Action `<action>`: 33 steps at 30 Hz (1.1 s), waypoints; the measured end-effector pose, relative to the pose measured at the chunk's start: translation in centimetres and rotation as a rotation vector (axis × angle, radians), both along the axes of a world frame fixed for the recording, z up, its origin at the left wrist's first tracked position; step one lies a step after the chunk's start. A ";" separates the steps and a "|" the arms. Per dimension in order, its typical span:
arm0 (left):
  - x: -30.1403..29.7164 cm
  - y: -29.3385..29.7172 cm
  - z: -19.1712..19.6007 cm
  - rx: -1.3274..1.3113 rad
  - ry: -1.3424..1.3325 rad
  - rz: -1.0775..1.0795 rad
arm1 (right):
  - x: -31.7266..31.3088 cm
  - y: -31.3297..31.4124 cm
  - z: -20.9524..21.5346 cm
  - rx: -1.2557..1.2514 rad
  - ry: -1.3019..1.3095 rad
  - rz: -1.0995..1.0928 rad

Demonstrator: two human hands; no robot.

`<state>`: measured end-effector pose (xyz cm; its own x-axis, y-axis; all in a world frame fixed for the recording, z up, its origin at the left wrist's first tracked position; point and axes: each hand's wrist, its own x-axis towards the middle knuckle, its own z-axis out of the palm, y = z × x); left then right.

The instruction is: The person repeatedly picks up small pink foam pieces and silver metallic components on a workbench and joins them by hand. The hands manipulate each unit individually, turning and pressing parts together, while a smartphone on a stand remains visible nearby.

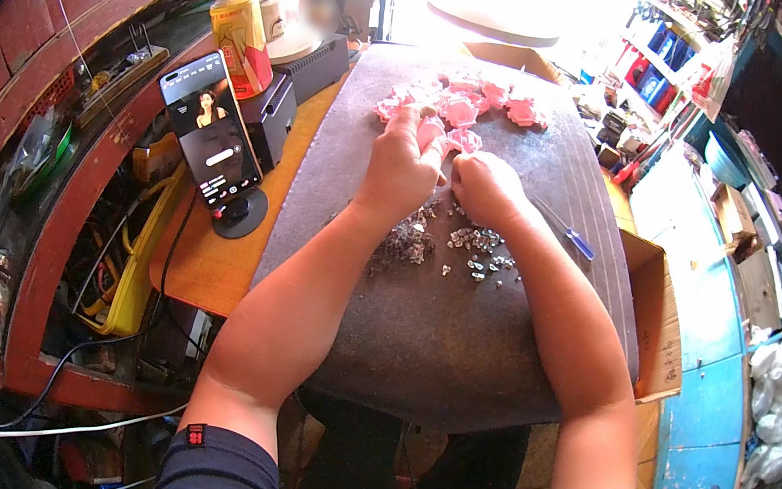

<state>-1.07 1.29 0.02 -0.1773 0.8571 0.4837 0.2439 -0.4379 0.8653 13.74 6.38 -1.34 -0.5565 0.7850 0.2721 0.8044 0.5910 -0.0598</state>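
My left hand (401, 163) and my right hand (486, 186) meet over a grey mat (432, 311) on the workbench. Together they pinch a small pink piece (460, 141) held between the fingertips. More pink pieces (463, 103) lie in a loose heap just beyond the hands. Below the hands sit a pile of dark small parts (403, 244) and a scatter of shiny metal bits (481, 253). What exactly the fingers grip is partly hidden by the hands.
A phone on a stand (214, 142) stands at the left, with a drink bottle (238, 34) and a black box (274, 111) behind it. A blue-handled tool (574, 240) lies right of the mat. A cardboard box (654, 314) and cluttered shelves fill the right.
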 end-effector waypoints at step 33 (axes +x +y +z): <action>0.4 -1.2 -0.3 0.070 0.539 -0.125 | 2.7 -0.9 1.8 -0.313 0.789 -0.029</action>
